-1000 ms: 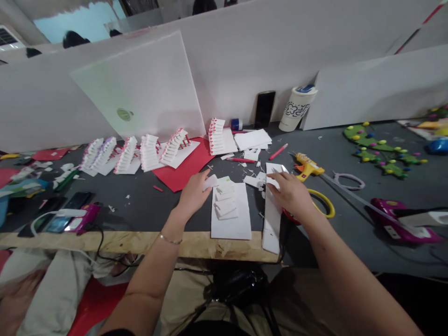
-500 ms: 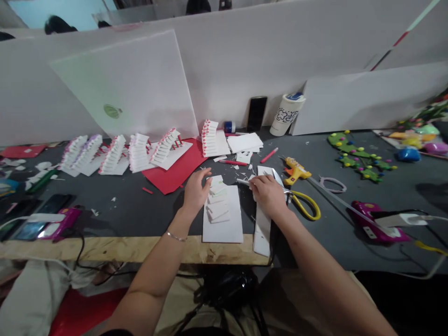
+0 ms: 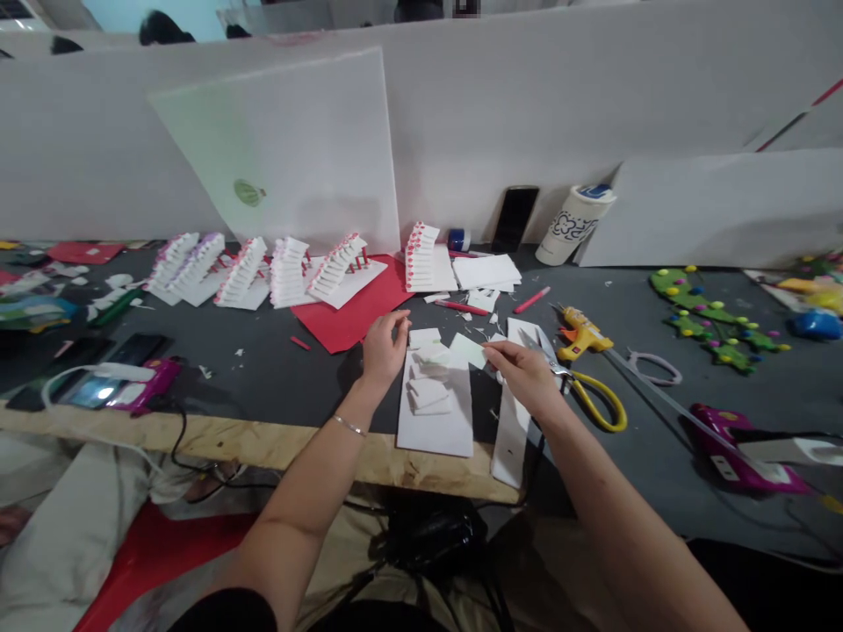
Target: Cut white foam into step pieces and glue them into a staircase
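My right hand pinches one corner of a small flat white piece, holding it tilted above the right side of a white board. Several small white steps rise in a staggered row on that board. To their left, my left hand hovers with thumb and fingers apart and nothing between them. A long white strip lies under my right wrist. Just beyond that hand are yellow-handled scissors, lying partly under the fingers, and a yellow glue gun.
Small white stair models with pink-tipped rails line the back, some by a red sheet. A paper cup and phone lean there. Green decorations and a magenta power strip lie right; white scraps and red pens lie behind.
My right hand has lifted the small white piece from the strip area and turned its flat face up, nearer the steps. My left hand stays beside them. The view has swung slightly left.
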A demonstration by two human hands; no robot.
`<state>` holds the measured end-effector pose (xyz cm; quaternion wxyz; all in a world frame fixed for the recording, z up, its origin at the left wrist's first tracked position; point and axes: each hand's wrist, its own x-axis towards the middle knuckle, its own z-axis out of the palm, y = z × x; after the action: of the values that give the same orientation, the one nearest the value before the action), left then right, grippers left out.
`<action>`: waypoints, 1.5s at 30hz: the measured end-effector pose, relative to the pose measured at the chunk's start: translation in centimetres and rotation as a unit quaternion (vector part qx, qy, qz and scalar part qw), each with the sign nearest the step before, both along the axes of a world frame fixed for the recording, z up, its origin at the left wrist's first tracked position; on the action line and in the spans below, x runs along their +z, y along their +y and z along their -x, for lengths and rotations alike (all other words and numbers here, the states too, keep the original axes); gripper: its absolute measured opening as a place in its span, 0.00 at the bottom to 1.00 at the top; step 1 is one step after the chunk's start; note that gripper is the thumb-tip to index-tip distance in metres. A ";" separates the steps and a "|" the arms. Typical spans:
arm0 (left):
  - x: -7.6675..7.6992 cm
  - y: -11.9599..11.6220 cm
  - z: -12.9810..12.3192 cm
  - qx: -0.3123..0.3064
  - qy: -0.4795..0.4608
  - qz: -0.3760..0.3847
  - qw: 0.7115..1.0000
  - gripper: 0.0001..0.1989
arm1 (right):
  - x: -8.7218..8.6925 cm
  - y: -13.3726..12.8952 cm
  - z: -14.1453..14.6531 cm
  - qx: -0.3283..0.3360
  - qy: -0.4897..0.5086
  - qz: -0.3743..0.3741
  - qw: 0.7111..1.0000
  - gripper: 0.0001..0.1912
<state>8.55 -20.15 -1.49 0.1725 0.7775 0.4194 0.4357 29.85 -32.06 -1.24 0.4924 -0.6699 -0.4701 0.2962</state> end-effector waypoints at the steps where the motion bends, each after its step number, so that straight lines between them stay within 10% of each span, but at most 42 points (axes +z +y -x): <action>1: -0.1 0.1 0.0 0.002 -0.001 0.005 1.000 0.11 | -0.1 0.2 0.2 0.000 -0.006 -0.002 1.000 0.23; 15: -0.7 0.0 0.3 -0.017 -0.035 0.053 0.998 0.13 | -3.6 5.3 2.2 0.034 -0.193 -0.067 0.978 0.19; 22: -0.1 -6.4 1.0 -0.260 0.313 -0.038 0.913 0.38 | -5.6 0.2 2.0 0.119 -0.450 -0.078 0.882 0.20; 26: -1.5 -8.3 1.4 -0.279 0.378 -0.078 0.879 0.40 | -6.0 -0.7 2.5 0.110 -0.502 -0.068 0.855 0.23; 45: -0.1 0.3 -1.7 -0.236 0.403 0.031 0.884 0.32 | -6.1 0.2 4.0 0.069 -0.510 -0.070 0.855 0.20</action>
<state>10.22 -19.84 -1.63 0.1107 0.9562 0.2703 0.0180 25.84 -31.87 -7.30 0.2073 -0.6564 -0.7201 -0.0873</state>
